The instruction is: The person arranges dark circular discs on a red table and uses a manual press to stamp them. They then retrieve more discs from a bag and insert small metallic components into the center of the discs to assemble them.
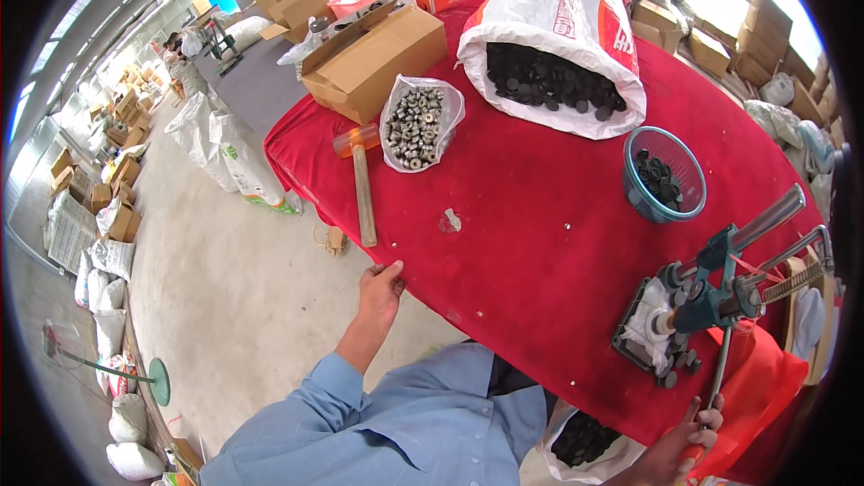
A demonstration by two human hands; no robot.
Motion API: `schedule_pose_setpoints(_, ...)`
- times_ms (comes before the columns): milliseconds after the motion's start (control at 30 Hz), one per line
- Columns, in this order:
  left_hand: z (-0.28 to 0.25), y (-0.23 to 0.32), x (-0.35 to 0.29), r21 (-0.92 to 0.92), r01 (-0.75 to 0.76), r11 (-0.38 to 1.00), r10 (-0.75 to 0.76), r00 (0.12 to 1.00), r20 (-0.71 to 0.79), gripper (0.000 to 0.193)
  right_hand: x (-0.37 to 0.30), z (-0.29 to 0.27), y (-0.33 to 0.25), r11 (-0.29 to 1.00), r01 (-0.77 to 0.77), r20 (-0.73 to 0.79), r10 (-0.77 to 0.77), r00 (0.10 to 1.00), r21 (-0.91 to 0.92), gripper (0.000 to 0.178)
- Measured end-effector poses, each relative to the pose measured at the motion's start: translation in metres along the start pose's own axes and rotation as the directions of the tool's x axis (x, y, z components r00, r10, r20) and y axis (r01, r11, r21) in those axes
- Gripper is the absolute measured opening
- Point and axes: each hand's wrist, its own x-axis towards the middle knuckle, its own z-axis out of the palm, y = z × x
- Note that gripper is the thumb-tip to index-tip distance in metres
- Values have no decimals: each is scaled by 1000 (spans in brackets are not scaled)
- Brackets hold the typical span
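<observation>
The right hand [697,432] has its fingers wrapped around the press lever [717,369]; the left hand [380,292], fingers loosely curled, rests on the near left edge of the red desk [540,216].

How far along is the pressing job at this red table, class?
Done: a few small black parts lie around the blue hand press. In hand: the right hand grips the press lever's handle; the left hand rests on the red table edge. Left: the white sack and blue bowl hold many black discs, and the clear bag metal pieces.
</observation>
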Motion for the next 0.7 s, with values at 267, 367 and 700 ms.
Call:
schedule_pose_setpoints(267,0,-2,7,68,-22,997,26,999,-48,57,-21,-43,15,982,-148,-65,157,986,115,42)
schedule_pose_setpoints(367,-5,2,10,97,-8,995,12,999,-37,55,-19,-35,11,983,-154,-75,162,984,105,43)
schedule_pose_setpoints(700,5,-5,14,-103,50,993,-41,995,94,48,-13,-18,4,987,-158,-118,160,980,24,46)
